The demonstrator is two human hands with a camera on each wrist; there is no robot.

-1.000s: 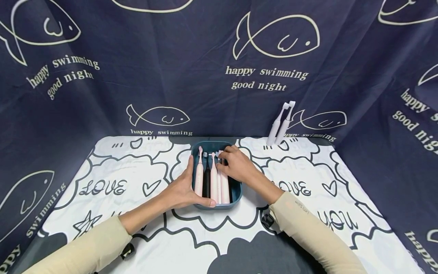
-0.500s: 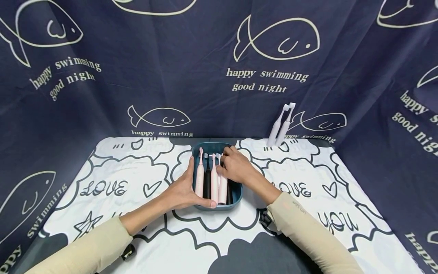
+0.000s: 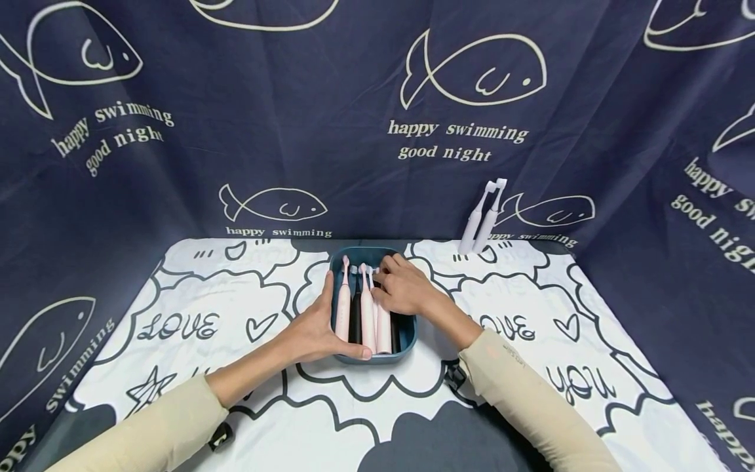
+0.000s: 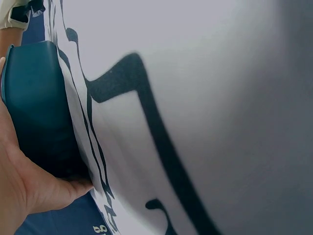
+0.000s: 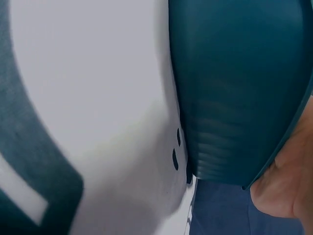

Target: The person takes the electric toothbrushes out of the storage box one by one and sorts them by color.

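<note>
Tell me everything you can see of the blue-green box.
The box is deep blue-green and open-topped, with rounded corners and slightly glossy walls that look like plastic. It stands upright on the patterned cloth, with pink and black toothbrushes lying side by side in it. The left hand holds it at its left side and near edge; the right hand lies over its right side.

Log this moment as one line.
left grip: touching teal rounded-rectangular plastic bin; right grip: at slender pink and black toothbrushes inside, hold unclear; two slender pale toothbrushes: standing rear right
</note>
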